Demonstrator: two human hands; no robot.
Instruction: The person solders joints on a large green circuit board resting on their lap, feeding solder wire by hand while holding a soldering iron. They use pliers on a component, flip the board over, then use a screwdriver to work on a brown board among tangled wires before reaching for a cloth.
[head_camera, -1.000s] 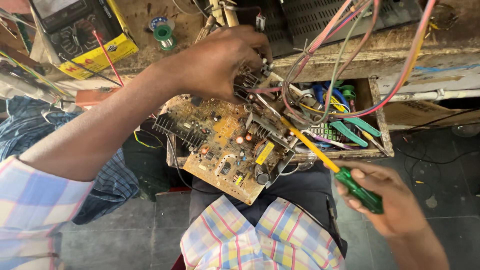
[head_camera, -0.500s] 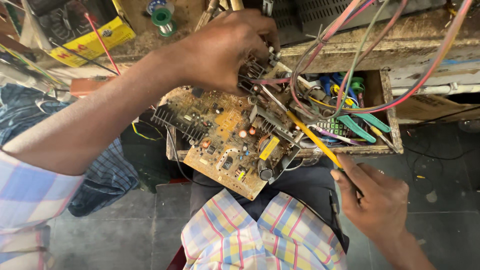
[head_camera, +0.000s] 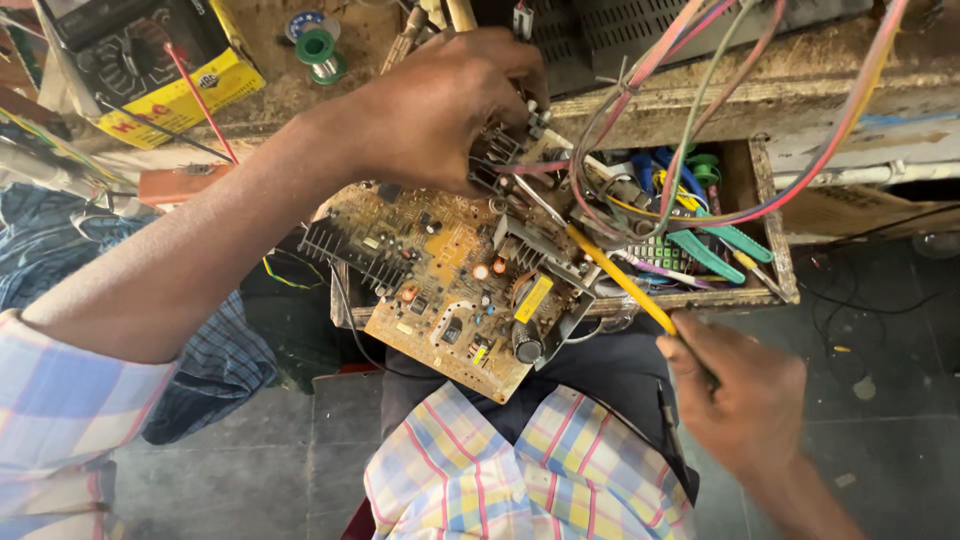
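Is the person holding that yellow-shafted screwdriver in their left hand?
No, the screwdriver is gripped by the right hand, while the left hand grips the far edge of the circuit board.

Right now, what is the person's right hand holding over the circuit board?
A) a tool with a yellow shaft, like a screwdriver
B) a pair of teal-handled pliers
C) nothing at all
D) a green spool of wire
A: the right hand closes its grip on a yellow-shafted tool whose tip reaches the circuit board, while the left hand grips the board's top edge.
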